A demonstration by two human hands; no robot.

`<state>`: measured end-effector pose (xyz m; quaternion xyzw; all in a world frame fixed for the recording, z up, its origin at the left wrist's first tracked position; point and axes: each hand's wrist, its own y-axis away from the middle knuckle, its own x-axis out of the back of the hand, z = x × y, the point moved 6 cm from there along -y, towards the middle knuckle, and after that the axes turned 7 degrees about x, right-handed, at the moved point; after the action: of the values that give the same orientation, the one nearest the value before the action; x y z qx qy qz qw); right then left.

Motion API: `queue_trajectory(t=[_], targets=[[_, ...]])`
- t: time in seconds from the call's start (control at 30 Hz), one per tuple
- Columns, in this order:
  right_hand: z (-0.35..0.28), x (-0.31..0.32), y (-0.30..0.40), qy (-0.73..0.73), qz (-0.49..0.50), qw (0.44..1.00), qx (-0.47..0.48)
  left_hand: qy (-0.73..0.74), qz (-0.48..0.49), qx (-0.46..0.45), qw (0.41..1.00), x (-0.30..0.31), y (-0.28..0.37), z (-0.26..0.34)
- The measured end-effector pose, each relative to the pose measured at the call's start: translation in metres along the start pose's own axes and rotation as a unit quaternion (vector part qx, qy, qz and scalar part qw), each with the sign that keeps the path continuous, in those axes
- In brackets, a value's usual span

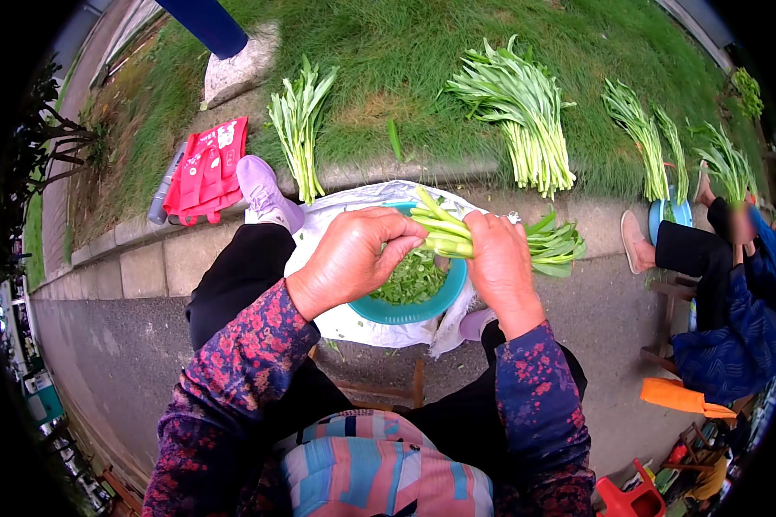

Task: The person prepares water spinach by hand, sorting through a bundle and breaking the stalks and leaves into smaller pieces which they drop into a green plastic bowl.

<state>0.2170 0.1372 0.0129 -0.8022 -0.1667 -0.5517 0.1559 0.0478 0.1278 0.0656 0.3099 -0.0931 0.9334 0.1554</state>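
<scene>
My right hand (501, 262) is closed around a bunch of leafy greens (446, 226) that looks like water spinach. The pale stem ends point left, and the leaves stick out to the right of my fist. At those ends, my left hand (368, 252) pinches thumb against forefinger on the stems. Beneath both hands is a teal plastic basin (406, 315) with chopped green pieces (410, 281) in it. The basin rests on a white sheet (388, 333) between my feet. My hands and the bunch hide part of its far rim.
Bunches of greens lie along the grass edge: one left (302, 123), a large one (524, 123) and others right. A red bag (207, 171) lies beside a grey cylinder (165, 187). At right sits another person (718, 316) by a blue basin (679, 213); a red stool (630, 494) is lower right.
</scene>
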Motion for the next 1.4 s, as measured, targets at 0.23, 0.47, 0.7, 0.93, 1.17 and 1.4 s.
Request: queue_trajectory(t=[0.23,0.47,0.7,0.93,1.17,1.4], targets=[[-0.002,0.003,0.0,0.0,0.004,1.0,0.01,0.028,-0.035,0.088,0.995,-0.005,0.004,-0.007],[0.0,0.001,0.002,0.014,0.009,1.0,0.015,0.071,-0.083,0.12,0.987,-0.013,0.005,-0.013],[-0.003,0.005,-0.001,0.008,0.021,1.0,-0.003,0.291,-0.01,0.217,0.932,-0.029,0.008,-0.03],[-0.001,0.004,-0.005,0.011,0.022,0.999,-0.035,0.337,0.073,0.246,0.906,-0.026,0.002,-0.033],[0.01,0.004,-0.003,-0.019,0.014,0.997,-0.075,0.328,0.188,0.178,0.908,0.008,-0.003,-0.029],[0.013,0.006,-0.003,-0.076,0.036,0.994,-0.071,0.318,0.136,0.154,0.926,-0.005,0.0,-0.024]])
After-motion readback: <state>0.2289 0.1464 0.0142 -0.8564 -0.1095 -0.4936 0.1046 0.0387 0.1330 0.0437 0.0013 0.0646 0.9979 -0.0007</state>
